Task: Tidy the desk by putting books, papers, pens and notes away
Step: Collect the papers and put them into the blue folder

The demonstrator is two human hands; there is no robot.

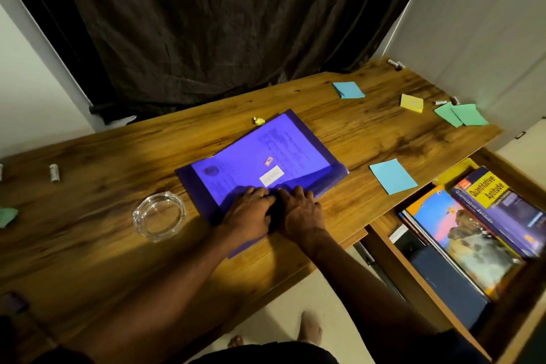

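1. Both hands lie on the near edge of the purple folder (266, 151), side by side and almost touching. The left hand (249, 211) and right hand (302, 211) press down with fingers spread forward and only lightly bent, and neither has closed round anything. Whether a thumb is hooked under the edge I cannot tell, since the palms hide it.
2. The folder lies flat and skewed in the middle of the desk (88, 216), with printed sheets showing through its cover.
3. The drawer (393, 248) stands open at the right, already packed with books (472, 230).
4. Risks, as I judge them:
   - If the folder is lifted by one edge it will sag, and the loose sheets may slip out.
   - If it is slid toward the drawer, it could sweep the blue note (393, 176) off the desk edge.
   - The glass ashtray (159, 216) sits just left of the left forearm, so a careless swing could knock it.
   - The drawer is full, and a thin folder pushed in flat may buckle against the book spines.
5. A blue pad (348, 89), a yellow pad (411, 103) and green notes (461, 115) are not yet put away.
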